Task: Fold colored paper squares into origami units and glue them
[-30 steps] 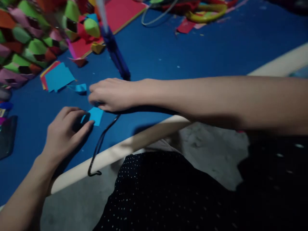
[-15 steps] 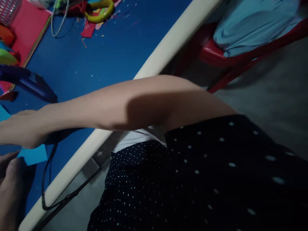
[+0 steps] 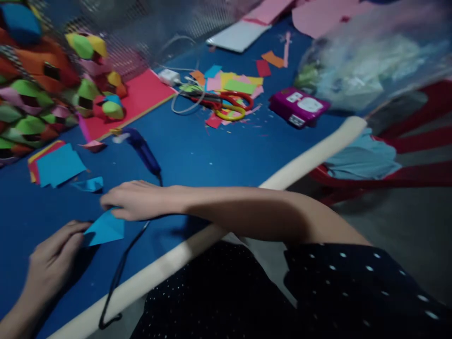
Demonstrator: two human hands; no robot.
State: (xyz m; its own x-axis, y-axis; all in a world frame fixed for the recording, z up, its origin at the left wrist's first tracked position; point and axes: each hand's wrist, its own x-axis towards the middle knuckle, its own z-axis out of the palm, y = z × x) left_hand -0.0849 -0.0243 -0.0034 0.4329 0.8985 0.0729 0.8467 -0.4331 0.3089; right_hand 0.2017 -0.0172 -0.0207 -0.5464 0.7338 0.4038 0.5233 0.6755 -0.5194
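Note:
A light blue paper piece folded into a triangle lies on the blue table. My right hand rests on its upper edge, fingers pressed flat on the paper. My left hand touches the paper's left corner with its fingertips, fingers loosely curled. A small folded blue piece lies just beyond, and a stack of blue and red paper squares sits farther left.
A colourful folded-paper structure stands at the back left on red card. A blue glue gun with a black cord, scissors among paper scraps, a purple box, a plastic bag and a red chair are around.
The view swung right, then back to the table. The blue paper now shows as a folded triangle, with both hands still on it.

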